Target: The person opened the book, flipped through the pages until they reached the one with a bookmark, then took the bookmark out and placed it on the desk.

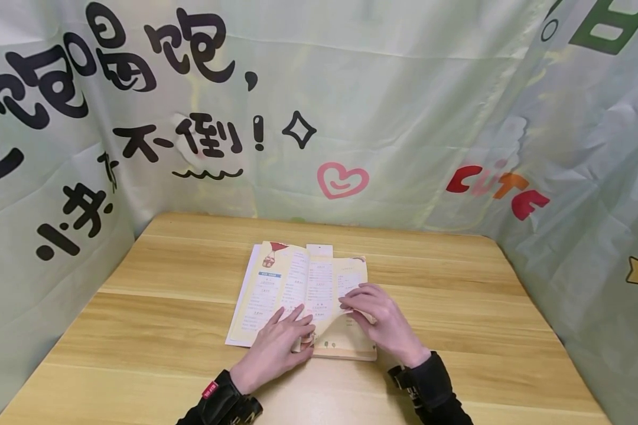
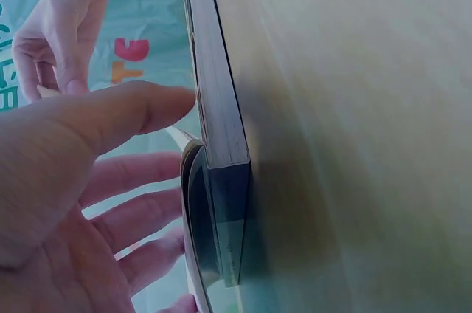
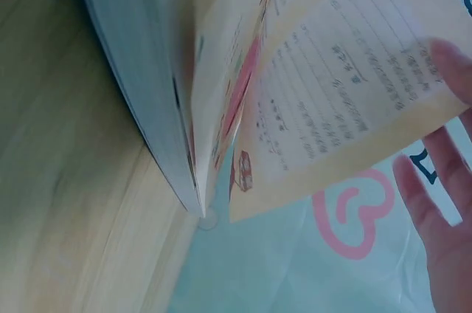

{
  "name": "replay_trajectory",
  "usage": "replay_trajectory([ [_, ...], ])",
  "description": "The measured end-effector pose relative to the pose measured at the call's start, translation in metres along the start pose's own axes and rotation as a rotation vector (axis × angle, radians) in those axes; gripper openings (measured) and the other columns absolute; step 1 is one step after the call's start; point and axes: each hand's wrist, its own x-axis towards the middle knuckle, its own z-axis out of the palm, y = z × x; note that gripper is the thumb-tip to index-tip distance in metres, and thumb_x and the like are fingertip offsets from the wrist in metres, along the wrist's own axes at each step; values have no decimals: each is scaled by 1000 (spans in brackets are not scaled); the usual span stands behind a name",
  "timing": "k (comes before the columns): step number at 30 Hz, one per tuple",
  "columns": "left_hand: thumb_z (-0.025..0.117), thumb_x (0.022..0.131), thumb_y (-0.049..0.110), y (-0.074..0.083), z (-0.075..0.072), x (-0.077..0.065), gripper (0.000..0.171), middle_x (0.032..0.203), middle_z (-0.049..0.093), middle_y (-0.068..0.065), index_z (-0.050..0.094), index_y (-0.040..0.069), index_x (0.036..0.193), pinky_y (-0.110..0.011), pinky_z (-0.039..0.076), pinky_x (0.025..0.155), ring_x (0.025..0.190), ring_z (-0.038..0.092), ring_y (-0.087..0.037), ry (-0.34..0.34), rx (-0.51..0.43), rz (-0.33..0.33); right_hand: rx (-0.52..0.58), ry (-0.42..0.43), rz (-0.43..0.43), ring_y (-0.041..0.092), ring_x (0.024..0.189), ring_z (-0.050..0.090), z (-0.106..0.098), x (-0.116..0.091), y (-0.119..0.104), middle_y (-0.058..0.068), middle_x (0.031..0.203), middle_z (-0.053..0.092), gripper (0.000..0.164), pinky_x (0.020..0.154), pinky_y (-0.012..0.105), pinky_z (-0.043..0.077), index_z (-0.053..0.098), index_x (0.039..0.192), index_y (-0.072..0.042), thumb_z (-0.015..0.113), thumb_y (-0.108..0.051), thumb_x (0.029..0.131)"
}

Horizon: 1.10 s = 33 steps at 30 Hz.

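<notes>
An open book (image 1: 266, 295) lies on the wooden table, its pages cream with printed lines and small coloured drawings. My left hand (image 1: 276, 354) rests across the lower part near the spine, fingers spread over the left page and thumb at the book's bottom edge. My right hand (image 1: 385, 321) pinches the edge of a right-hand page (image 3: 332, 91), which is lifted and curves away from those beneath. In the left wrist view the page block (image 2: 221, 91) shows from its bottom edge, next to my left thumb (image 2: 155, 106).
The wooden table (image 1: 165, 295) extends around the book on all sides. Behind it and at both sides hangs a pale green cloth (image 1: 404, 118) with black lettering, a pink heart (image 1: 342, 180) and coloured letters. A white strip (image 1: 319, 250) sticks out above the book's top edge.
</notes>
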Motion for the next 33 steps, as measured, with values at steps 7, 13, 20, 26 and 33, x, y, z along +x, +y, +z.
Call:
replay_trajectory([
  [7, 67, 84, 22, 0, 2, 1, 5, 95, 73, 1, 67, 20, 88, -62, 31, 106, 127, 47, -29, 69, -18, 26, -109, 77, 85, 31, 107, 59, 7, 2, -2, 12, 111, 70, 42, 91, 50, 50, 69, 113, 0, 78, -3, 72],
  [13, 64, 85, 18, -1, 2, 2, 24, 70, 66, 6, 70, 11, 107, -62, 32, 106, 124, 50, -30, 94, -37, 20, -162, -27, 242, 36, 132, 37, 17, 4, -8, 18, 142, 48, 56, 105, 60, 35, 53, 136, -3, 71, -15, 84],
  [20, 63, 86, 18, 0, 2, 3, 24, 105, 73, -11, 71, 8, 106, -60, 34, 106, 119, 54, -29, 157, -50, 21, -79, -140, 400, 36, 140, 18, 28, 6, -15, 19, 158, 13, 71, 106, 61, 31, 20, 154, -12, 57, -27, 96],
  [26, 63, 89, 14, 0, 0, 5, 23, 102, 73, -7, 70, 7, 109, -62, 36, 103, 101, 65, -20, 212, -138, 22, 41, -194, 508, 31, 140, 13, 38, 13, -20, 18, 159, -5, 73, 105, 61, 29, 3, 156, -16, 48, -33, 100],
  [33, 60, 92, 14, -1, -4, 4, 14, 69, 67, 3, 69, 7, 100, -44, 57, 82, 70, 66, -13, 333, -251, -64, 226, -228, 537, 23, 143, 0, 53, 20, -19, 11, 159, -10, 65, 111, 62, 15, -1, 155, -14, 38, -29, 105],
])
